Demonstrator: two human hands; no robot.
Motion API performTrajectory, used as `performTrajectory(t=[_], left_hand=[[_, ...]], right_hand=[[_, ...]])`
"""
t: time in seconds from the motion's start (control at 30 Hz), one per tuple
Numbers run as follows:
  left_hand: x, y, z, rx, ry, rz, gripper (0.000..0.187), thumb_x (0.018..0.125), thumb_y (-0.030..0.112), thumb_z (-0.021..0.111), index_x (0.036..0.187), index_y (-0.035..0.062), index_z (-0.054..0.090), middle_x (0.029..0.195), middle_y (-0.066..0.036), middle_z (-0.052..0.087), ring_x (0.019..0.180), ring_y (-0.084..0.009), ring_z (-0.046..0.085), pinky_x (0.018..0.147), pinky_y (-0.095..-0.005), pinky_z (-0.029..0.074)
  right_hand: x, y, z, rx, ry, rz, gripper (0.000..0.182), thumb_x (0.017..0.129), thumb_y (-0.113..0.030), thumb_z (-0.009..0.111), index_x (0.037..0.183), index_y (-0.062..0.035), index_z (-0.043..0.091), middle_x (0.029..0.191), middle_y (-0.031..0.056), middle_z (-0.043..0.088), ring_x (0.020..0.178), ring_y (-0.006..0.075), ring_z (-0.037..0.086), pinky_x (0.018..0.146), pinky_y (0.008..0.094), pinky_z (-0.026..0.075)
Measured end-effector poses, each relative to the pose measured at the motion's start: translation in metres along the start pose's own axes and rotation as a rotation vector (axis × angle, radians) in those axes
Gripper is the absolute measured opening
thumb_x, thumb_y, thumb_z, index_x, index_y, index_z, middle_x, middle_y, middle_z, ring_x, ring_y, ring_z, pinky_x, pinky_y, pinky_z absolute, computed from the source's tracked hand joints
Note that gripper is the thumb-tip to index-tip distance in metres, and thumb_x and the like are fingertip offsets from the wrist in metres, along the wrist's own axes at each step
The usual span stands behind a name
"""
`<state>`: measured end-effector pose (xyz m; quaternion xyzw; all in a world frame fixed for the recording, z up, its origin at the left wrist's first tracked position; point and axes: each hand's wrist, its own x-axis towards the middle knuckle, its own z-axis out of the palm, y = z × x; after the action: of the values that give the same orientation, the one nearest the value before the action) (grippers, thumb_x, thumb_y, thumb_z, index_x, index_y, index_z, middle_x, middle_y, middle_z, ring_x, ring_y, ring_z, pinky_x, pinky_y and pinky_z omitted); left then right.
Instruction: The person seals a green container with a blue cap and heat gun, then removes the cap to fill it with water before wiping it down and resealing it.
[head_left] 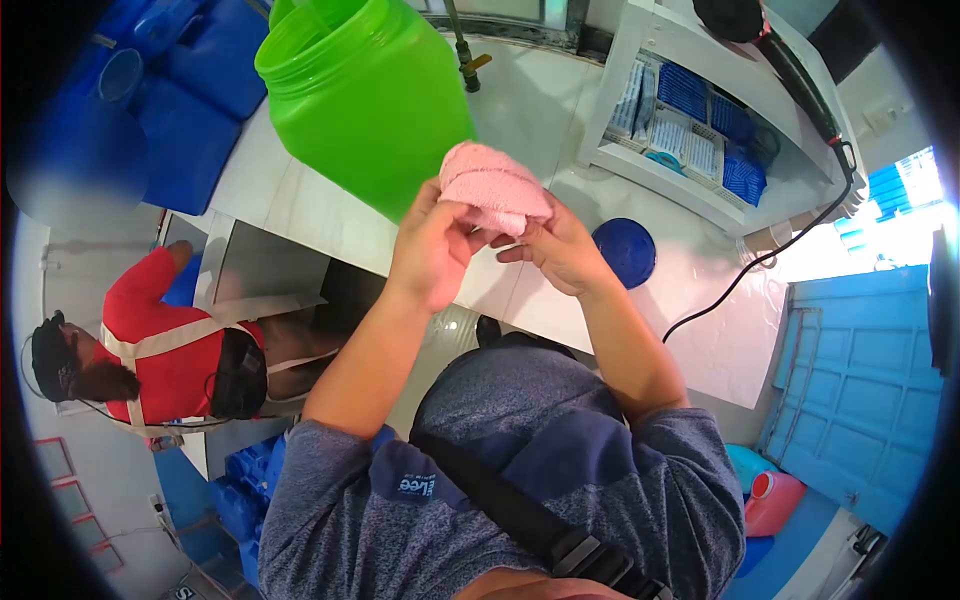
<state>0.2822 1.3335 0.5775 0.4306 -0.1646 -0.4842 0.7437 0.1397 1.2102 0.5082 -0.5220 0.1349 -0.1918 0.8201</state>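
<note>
A pink towelling cloth (495,185), folded or bunched up, is held in front of me over the edge of the white counter. My left hand (432,245) grips its left side, thumb pressed on the cloth. On the right, my right hand (562,245) has hold of the cloth's lower right edge, with some fingers curled underneath. Just beyond my hands a bright green plastic jug (365,110) leans or stands tilted in view, its wide threaded mouth uncapped. A round blue lid (624,253) lies on the counter beside my right hand.
A white cabinet (640,160) holds blue and white packets; a black hair dryer (770,45) with a trailing cord is on it. Blue containers (190,130) stand at far left. A person in red (165,320) works nearby. A metal tap (468,65) is at the back.
</note>
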Motion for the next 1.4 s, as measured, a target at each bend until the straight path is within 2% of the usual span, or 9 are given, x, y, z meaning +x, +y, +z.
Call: performTrajectory(t=[0.23, 0.37, 0.53, 0.73, 0.9, 1.1, 1.17, 1.27, 1.4], left_hand=[[-0.043, -0.010, -0.037, 0.996, -0.035, 0.462, 0.083, 0.089, 0.019, 0.072, 0.150, -0.0010, 0.020, 0.154, -0.022, 0.023, 0.142, -0.0291, 0.035, 0.114, -0.0493, 0.034], [-0.044, -0.019, -0.052, 0.773, -0.010, 0.597, 0.057, 0.100, 0.013, 0.056, 0.145, 0.0007, 0.024, 0.140, -0.022, 0.047, 0.127, -0.0270, 0.051, 0.106, -0.0391, 0.043], [-0.025, 0.058, -0.061, 0.864, 0.513, 1.185, 0.045, 0.102, 0.015, 0.054, 0.136, -0.0033, 0.030, 0.133, -0.019, 0.047, 0.118, -0.0240, 0.053, 0.102, -0.0392, 0.043], [0.021, 0.105, -0.029, 1.645, 0.347, 1.587, 0.047, 0.100, 0.016, 0.058, 0.138, -0.0048, 0.042, 0.143, -0.023, 0.044, 0.130, -0.0377, 0.049, 0.113, -0.0463, 0.034], [0.042, 0.127, -0.054, 1.344, 0.243, 1.588, 0.045, 0.102, 0.023, 0.054, 0.138, -0.0033, 0.047, 0.144, -0.021, 0.047, 0.135, -0.0336, 0.046, 0.113, -0.0423, 0.035], [0.088, 0.156, -0.087, 0.602, 0.048, 0.798, 0.062, 0.106, 0.049, 0.036, 0.143, 0.0013, 0.046, 0.138, -0.012, 0.052, 0.123, -0.0200, 0.050, 0.109, -0.0323, 0.035], [0.099, 0.117, -0.128, 0.710, 0.162, 0.805, 0.069, 0.105, 0.058, 0.031, 0.148, 0.0049, 0.040, 0.141, -0.013, 0.047, 0.131, -0.0227, 0.044, 0.112, -0.0365, 0.032], [0.081, -0.002, -0.187, 0.488, 0.489, 0.326, 0.058, 0.105, 0.052, 0.039, 0.140, 0.0059, 0.046, 0.103, 0.000, 0.057, 0.092, -0.0099, 0.055, 0.081, -0.0281, 0.047], [0.016, -0.026, -0.109, 0.393, 0.324, 0.442, 0.071, 0.107, 0.050, 0.027, 0.158, 0.0020, 0.012, 0.133, -0.007, 0.052, 0.097, -0.0113, 0.054, 0.080, -0.0239, 0.045]], right_hand=[[0.009, -0.038, 0.030, -0.705, -0.061, -0.207, 0.022, 0.091, -0.009, 0.064, 0.112, -0.0002, 0.061, 0.108, 0.0127, 0.066, 0.092, 0.0191, 0.066, 0.083, 0.0339, 0.053], [0.026, -0.066, 0.047, -0.775, -0.457, -0.335, 0.038, 0.086, -0.018, 0.071, 0.121, -0.0054, 0.063, 0.103, 0.0145, 0.066, 0.094, 0.0287, 0.066, 0.087, 0.0362, 0.052], [0.074, -0.108, 0.035, -0.843, 0.152, -0.646, 0.051, 0.085, -0.028, 0.076, 0.126, -0.0035, 0.061, 0.118, 0.0139, 0.064, 0.109, 0.0248, 0.063, 0.096, 0.0383, 0.049], [0.163, -0.098, 0.057, -0.580, 0.153, -0.928, 0.073, 0.088, -0.046, 0.073, 0.137, 0.0019, 0.048, 0.132, 0.0196, 0.059, 0.123, 0.0292, 0.058, 0.106, 0.0393, 0.044], [0.168, -0.077, 0.074, -0.429, 0.089, -0.888, 0.091, 0.085, -0.057, 0.073, 0.145, 0.0032, 0.042, 0.133, 0.0189, 0.058, 0.121, 0.0258, 0.059, 0.102, 0.0372, 0.046], [0.168, -0.074, 0.074, -0.451, 0.117, -0.943, 0.090, 0.086, -0.059, 0.071, 0.144, 0.0047, 0.043, 0.129, 0.0174, 0.060, 0.114, 0.0218, 0.061, 0.097, 0.0327, 0.049], [0.168, -0.072, 0.075, -0.423, 0.115, -0.934, 0.090, 0.087, -0.059, 0.070, 0.144, 0.0047, 0.043, 0.129, 0.0173, 0.060, 0.114, 0.0213, 0.061, 0.097, 0.0324, 0.049], [0.171, -0.069, 0.076, -0.383, 0.110, -0.946, 0.089, 0.087, -0.058, 0.070, 0.144, 0.0049, 0.043, 0.128, 0.0167, 0.060, 0.113, 0.0204, 0.061, 0.096, 0.0318, 0.049], [0.168, -0.071, 0.078, -0.331, 0.069, -0.933, 0.086, 0.089, -0.053, 0.071, 0.145, 0.0053, 0.041, 0.129, 0.0151, 0.060, 0.114, 0.0192, 0.060, 0.097, 0.0310, 0.048]])
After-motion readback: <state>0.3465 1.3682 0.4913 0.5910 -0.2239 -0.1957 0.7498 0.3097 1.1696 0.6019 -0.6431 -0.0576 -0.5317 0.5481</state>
